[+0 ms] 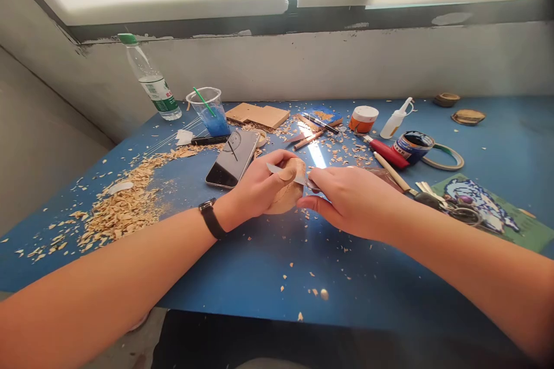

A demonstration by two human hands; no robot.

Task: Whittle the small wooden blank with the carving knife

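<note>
A pale, rounded wood piece (283,200) is held over the blue table (259,265) by my left hand (262,183), whose fingers wrap round its far side with the thumb on top. A knife blade (299,175) lies across the top of the wood, near my left thumb. My right hand (352,199) is closed on the knife at the right of the wood; its handle is mostly hidden by the fingers. A black watch is on my left wrist.
Wood shavings (125,204) are heaped at the left. Behind my left hand lies a phone (232,158). Farther back stand a bottle (153,83), a cup (212,112) and an orange-white jar (363,120). Red-handled tool (389,153), tape ring (444,157) and keys (465,213) are at right.
</note>
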